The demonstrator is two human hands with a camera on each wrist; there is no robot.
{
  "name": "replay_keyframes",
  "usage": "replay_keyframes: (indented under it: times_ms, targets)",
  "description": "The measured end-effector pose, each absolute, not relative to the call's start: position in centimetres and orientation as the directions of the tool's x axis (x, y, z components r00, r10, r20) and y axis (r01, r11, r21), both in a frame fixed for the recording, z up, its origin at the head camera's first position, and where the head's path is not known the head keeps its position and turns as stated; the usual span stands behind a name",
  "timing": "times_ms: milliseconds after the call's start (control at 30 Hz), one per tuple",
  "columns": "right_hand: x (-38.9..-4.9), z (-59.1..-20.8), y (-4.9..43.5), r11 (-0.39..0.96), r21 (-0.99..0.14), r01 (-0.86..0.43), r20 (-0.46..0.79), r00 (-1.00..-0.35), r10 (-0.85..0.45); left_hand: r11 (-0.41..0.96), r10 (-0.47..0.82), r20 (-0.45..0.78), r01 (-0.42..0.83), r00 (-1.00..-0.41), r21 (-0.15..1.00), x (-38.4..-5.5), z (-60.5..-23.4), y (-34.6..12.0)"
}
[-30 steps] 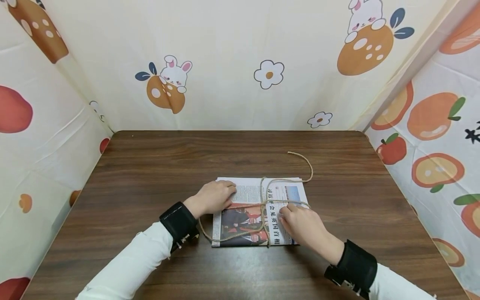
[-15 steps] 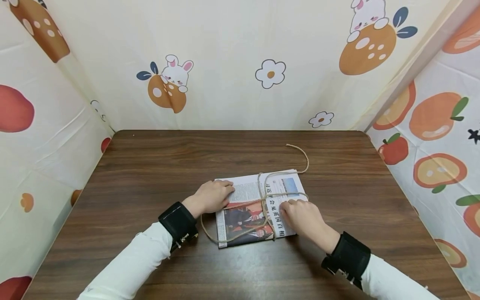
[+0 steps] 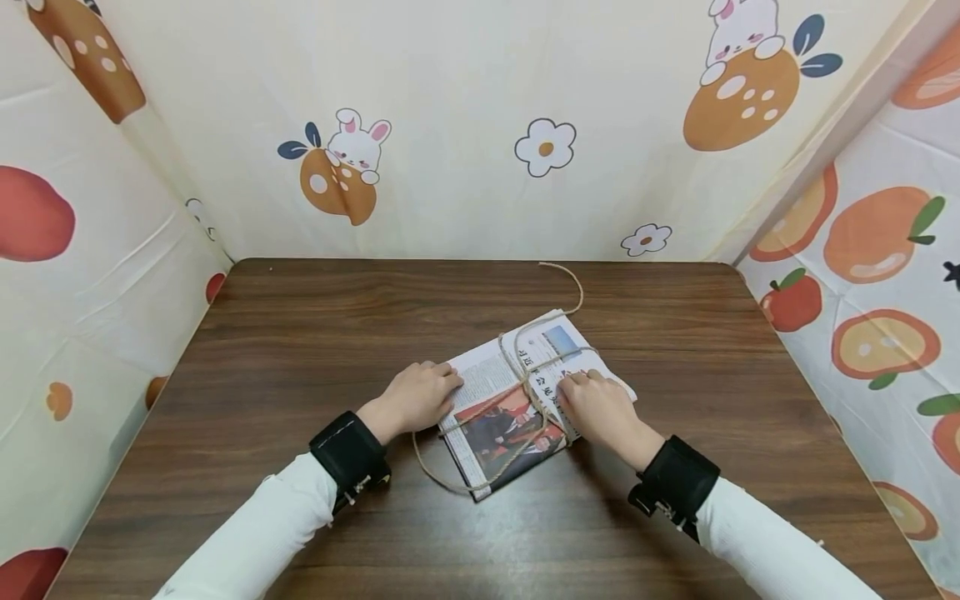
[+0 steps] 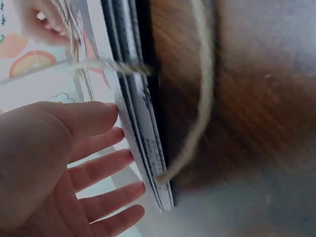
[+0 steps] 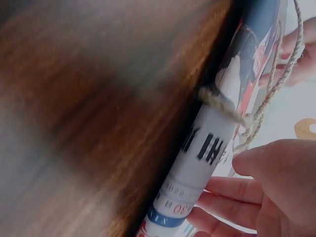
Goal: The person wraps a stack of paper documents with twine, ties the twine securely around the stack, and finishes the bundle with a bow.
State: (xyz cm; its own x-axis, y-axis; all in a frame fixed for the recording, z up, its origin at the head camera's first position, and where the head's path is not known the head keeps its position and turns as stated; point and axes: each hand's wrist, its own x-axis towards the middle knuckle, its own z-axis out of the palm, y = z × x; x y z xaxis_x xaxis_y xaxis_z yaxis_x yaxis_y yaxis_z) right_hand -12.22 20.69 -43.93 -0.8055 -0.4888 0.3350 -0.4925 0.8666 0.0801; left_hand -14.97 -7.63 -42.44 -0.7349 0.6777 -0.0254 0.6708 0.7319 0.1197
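Observation:
A folded stack of newspapers [image 3: 480, 372] lies turned askew on the table, bound crosswise with twine [image 3: 527, 377]. My left hand [image 3: 414, 396] touches the stack's left side; in the left wrist view its fingers [image 4: 106, 165] are spread and nearly straight, tips against the paper near the edge. My right hand [image 3: 606, 414] rests on the right part of the stack. In the right wrist view its thumb [image 5: 264, 158] lies close to the twine, and its fingers reach onto the paper beside the folded spine [image 5: 202, 143]. The twine's underside is hidden.
One loose twine end [image 3: 577, 293] curves toward the table's back edge. Another length loops off the stack's front left [image 3: 426, 471]. The wooden table [image 3: 315, 325] is walled by printed cloth [image 3: 450, 167] at the back and both sides.
The newspaper stack has turned counterclockwise under my hands, its right side swinging away from me. The loose twine end has shifted back and left. My right hand has moved slightly forward.

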Motion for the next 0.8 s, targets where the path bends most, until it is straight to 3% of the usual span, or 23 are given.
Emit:
replay_keyframes:
  times_ms: [333, 800]
  targets:
    - [-14.2, -43.8, 20.7, 0.872, 0.038, -0.488, 0.244, -0.842, -0.481, 0.717, 0.692, 0.016, 0.69, -0.721, 0.094, -13.0, -42.7, -8.2]
    - [-16.4, -43.1, 20.4, 0.817, -0.012, -0.577, 0.156, -0.808, -0.568, 0.686, 0.714, 0.093, 0.72, -0.694, 0.105, -10.0, -43.4, -8.3]
